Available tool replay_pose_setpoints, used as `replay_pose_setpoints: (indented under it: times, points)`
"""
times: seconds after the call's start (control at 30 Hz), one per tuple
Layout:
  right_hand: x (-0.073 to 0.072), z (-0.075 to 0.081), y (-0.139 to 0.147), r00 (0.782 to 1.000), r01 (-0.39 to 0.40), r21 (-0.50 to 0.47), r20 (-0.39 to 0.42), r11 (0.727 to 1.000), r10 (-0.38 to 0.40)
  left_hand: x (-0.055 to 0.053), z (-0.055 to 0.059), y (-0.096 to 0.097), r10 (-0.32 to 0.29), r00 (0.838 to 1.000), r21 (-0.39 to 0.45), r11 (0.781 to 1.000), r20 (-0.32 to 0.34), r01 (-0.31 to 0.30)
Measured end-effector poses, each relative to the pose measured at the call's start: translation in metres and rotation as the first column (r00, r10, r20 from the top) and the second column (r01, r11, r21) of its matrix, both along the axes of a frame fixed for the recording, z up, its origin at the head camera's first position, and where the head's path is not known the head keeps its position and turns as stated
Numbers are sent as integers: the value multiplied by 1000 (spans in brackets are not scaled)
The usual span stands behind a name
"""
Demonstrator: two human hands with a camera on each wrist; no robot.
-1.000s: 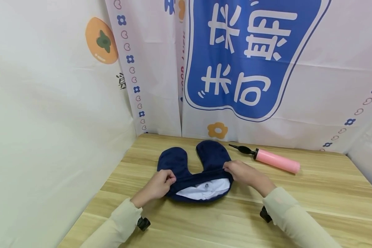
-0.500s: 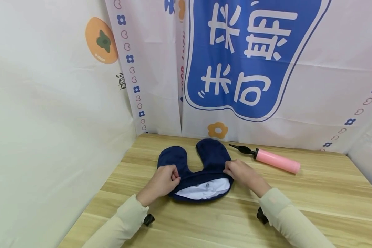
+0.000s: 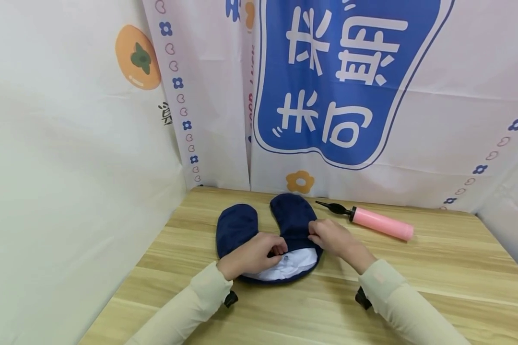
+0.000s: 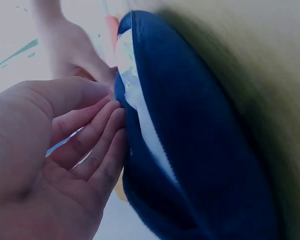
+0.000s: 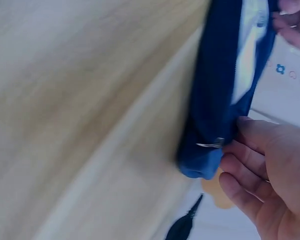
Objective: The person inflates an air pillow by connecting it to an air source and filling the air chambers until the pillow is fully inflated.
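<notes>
A navy U-shaped neck pillow [image 3: 291, 215] lies flat on the table, its curved end toward me. The zipped opening there gapes, showing a white inner liner [image 3: 300, 261] with a small round valve [image 3: 286, 258]. My left hand [image 3: 256, 251] is at the middle of the opening, pinching its upper edge between thumb and fingers; in the left wrist view its fingertips [image 4: 117, 112] meet the navy fabric. With my right hand [image 3: 330, 237] I pinch the right end of the opening. Close by, in the right wrist view, is a metal zipper pull [image 5: 217, 143].
A pink hand pump [image 3: 382, 224] with a black nozzle lies behind and to the right of the pillow on the wooden table [image 3: 393, 287]. Printed white cloth [image 3: 207, 120] hangs along the back and left side.
My left hand has slid rightward along the opening, from its left end to the middle, and now covers the left part of it. My right hand stays nearly in place at the right end.
</notes>
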State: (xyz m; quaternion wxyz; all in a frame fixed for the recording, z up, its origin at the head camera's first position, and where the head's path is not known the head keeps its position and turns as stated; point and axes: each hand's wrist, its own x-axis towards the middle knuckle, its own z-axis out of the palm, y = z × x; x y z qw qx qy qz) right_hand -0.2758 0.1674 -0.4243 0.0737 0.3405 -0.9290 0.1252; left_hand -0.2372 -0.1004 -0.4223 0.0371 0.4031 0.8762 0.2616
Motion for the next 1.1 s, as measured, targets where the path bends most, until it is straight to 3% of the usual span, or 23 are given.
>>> replay_pose_setpoints:
  times: [0.2, 0.37, 0.53, 0.8, 1.1]
  points:
    - [11, 19, -5, 994, -74, 5, -83, 997, 75, -6, -2, 1, 17, 1000, -10, 1000, 18, -17]
    - [26, 29, -20, 988, -151, 3, -22, 989, 151, -9, -3, 0, 7, 1000, 7, 1000, 6, -7]
    - [41, 18, -35, 980, -196, 7, 42, 981, 196, -10, -6, 0, 3, 1000, 18, 1000, 17, -4]
    - [52, -2, -47, 983, -179, 16, 37, 984, 178, -12, -7, 0, 6, 1000, 16, 1000, 28, -7]
    - [51, -15, -53, 990, -113, 64, -75, 992, 117, -10, -7, -1, -12, 1000, 8, 1000, 10, 12]
